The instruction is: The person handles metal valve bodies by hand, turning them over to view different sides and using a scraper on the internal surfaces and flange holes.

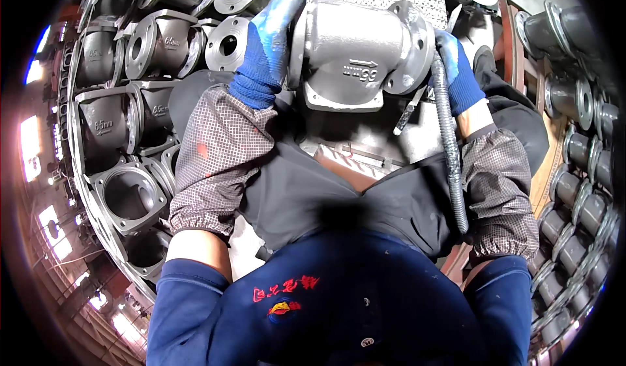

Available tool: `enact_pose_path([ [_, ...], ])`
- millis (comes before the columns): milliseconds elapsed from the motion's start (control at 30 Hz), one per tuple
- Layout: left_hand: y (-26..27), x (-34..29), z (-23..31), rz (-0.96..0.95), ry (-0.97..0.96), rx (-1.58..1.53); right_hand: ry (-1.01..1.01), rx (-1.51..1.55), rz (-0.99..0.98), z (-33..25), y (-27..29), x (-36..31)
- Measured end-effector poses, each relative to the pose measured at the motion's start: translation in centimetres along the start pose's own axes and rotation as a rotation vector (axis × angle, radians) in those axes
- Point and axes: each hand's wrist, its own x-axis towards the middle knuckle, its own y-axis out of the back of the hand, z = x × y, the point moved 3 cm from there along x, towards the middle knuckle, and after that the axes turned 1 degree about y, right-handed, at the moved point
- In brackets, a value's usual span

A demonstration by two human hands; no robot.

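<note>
The left blue-gloved hand (pixel 268 43), fingers straight, braces a grey flanged metal valve body (pixel 355 37), as yet unstacked, while the right blue-gloved hand's (pixel 459 69) grip cannot be told.

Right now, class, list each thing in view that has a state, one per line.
Left hand: gloved, flat against the casting's left flange
Right hand: gloved, at its right flange, fingers partly hidden
Grey casting: between the hands
Corrugated hose: gently curved
Square-flanged casting, left: mouth open
Left sleeve cover: worn, red-marked
</note>
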Motion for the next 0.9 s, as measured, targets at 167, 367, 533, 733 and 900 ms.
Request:
enact_pose_path([
  [167,0.9,0.1,-3.0,0.061,0.037,-0.022,-0.198,0.385,0.095,0.0,-1.9,2.0],
  [367,0.6,-0.3,-5.6,0.047,0.266,-0.102,-0.471,0.77,0.139,-0.8,-2.6,1.6],
  [533,1.6,-1.1,-6.7,-0.055,0.082,0.075,-0.576,0.884,0.233,-3.9,-0.4,0.5],
  [733,0.7,-0.9,-8.0,0.183,0.828,-0.997,-0.298,0.592,0.114,-10.7,3.8,-4.4],
  [900,1.1,-1.1,-7.9,0.26,0.736,-0.796,-0.62,1.203,0.167,-11.9,-1.7,-8.3],
])
